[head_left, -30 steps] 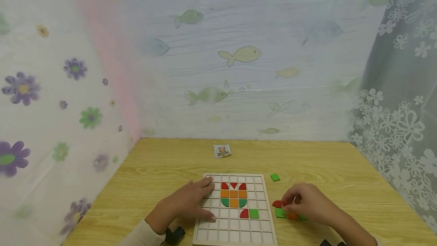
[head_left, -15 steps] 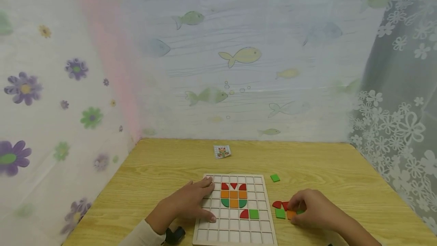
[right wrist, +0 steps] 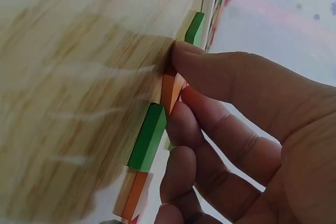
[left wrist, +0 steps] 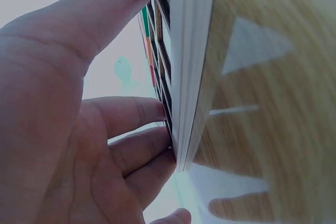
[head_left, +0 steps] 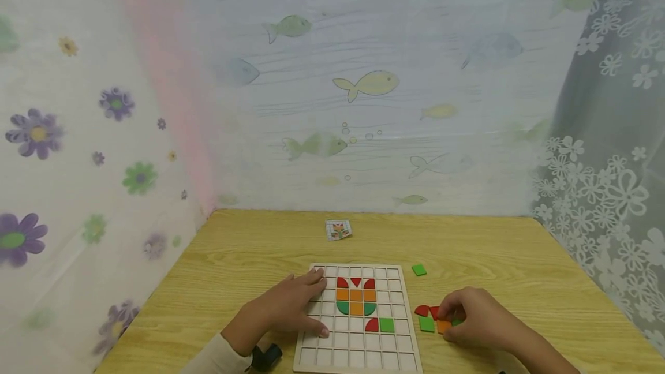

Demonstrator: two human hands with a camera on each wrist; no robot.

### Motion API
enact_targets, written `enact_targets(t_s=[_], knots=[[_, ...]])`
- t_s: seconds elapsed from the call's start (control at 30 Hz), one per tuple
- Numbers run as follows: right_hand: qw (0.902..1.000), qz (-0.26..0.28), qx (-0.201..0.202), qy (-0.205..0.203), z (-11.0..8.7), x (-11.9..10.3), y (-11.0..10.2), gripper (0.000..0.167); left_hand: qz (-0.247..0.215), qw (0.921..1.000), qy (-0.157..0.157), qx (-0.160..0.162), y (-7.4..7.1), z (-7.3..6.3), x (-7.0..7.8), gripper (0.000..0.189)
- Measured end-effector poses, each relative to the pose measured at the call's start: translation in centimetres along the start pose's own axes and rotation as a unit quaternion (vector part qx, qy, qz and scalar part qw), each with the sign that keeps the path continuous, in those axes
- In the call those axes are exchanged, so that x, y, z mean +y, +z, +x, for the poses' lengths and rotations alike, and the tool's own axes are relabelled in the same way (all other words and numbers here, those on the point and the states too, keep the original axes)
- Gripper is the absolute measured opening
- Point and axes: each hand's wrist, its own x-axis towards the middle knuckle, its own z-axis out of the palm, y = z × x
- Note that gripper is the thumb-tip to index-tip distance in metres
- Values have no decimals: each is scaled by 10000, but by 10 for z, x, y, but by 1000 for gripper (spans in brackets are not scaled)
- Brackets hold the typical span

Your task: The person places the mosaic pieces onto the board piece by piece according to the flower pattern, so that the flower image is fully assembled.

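My left hand [head_left: 286, 307] rests on the left side of a wooden grid board [head_left: 340, 340], fingers spread, fingertips over its cells. On the board, red, orange and green tiles make a tulip-like shape, with a red quarter-round tile [head_left: 372, 325] and a green square tile [head_left: 387, 325] lower down. Right of the board, my right hand [head_left: 480, 319] pinches an orange tile [right wrist: 168, 90] between thumb and fingers, low at the tabletop. Around it lie a green square tile [head_left: 426, 324], two red tiles [head_left: 422, 310], and a green tile [right wrist: 148, 137] partly hidden by the fingers.
A small picture card [head_left: 338, 230] with a gridded flower pattern lies behind the board. One green tile [head_left: 418, 270] sits apart, off the board's back right corner. The wooden table [head_left: 260, 235] meets printed curtains at the back and sides.
My right hand has shifted slightly right and down from the red tiles to the orange tile, uncovering a second red tile. My left hand and the board have stayed in place.
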Motion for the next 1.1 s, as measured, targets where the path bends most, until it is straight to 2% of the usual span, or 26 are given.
enact_targets(t_s=[0.3,0.53,1.1], knots=[[9999,-35,-57,101,3,-6,-1,19,-32,10000,-71,-27,-1,-1,1,109],[10000,-10,84,-49,6,-19,3,21,-21,9999,-90,-38,-3,-2,3,109],[9996,141,-155,-193,24,-48,11,19,-1,9999,-119,-18,-1,0,1,109]])
